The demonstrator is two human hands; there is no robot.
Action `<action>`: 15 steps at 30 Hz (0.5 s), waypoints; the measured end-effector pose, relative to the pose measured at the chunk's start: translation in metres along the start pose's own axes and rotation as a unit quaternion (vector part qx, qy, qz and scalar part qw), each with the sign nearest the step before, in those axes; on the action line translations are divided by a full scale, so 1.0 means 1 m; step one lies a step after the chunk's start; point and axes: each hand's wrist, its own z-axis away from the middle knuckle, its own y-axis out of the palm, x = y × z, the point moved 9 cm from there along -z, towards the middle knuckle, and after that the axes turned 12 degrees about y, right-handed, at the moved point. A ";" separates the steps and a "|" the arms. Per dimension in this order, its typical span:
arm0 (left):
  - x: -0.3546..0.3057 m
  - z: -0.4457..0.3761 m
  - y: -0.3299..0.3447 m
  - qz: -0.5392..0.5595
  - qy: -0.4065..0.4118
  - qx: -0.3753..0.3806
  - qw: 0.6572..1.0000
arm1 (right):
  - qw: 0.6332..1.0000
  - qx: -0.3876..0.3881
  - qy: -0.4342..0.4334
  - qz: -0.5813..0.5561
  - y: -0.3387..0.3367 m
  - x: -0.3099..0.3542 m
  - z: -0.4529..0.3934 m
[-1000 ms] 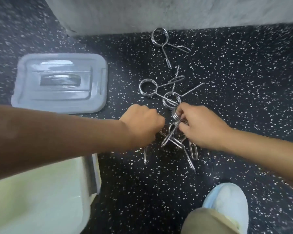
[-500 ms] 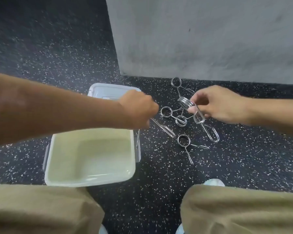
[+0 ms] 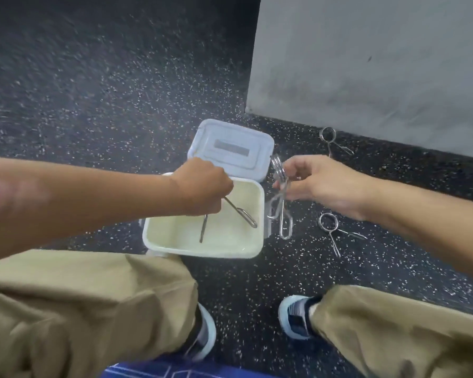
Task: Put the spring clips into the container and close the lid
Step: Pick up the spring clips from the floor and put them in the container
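Reaching over the open container [image 3: 259, 214], the left hand [image 3: 202, 184] is curled into a fist around a spring clip [image 3: 239, 212], whose two wire legs hang down from the fist into the pale, cream-coloured interior of the box. To the right, just past the container's edge, the right hand [image 3: 316, 184] pinches a small bunch of clips [image 3: 280, 197] between thumb and fingers: the coiled rings stick up above the fingers and the looped handles dangle below, over the speckled floor [image 3: 120, 105] beside the box wall. Exactly how many clips are in this bunch cannot be told. The grey lid [image 3: 260, 144] lies flat on the floor, touching the far side of the container, with its recessed handle facing up. Two more clips lie loose on the floor: one [image 3: 329, 227] just under the right wrist, another [image 3: 329, 137] farther off near the foot of the grey wall [image 3: 380, 64]. Khaki trouser legs [image 3: 93, 309] and two shoes [image 3: 294, 315] fill the lower part of the view.
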 end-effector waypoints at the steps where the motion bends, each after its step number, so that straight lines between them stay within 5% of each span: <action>1: 0.003 0.002 0.015 0.013 -0.007 0.010 1.000 | 1.000 0.011 0.012 -0.026 0.011 -0.006 -0.006; 7: 0.010 0.002 0.085 0.032 -0.009 0.060 0.998 | 0.944 0.047 0.118 -0.303 0.072 -0.046 -0.037; 15: 0.014 -0.016 0.163 0.045 0.001 0.118 0.992 | 0.961 -0.047 0.133 -0.240 0.096 -0.077 -0.073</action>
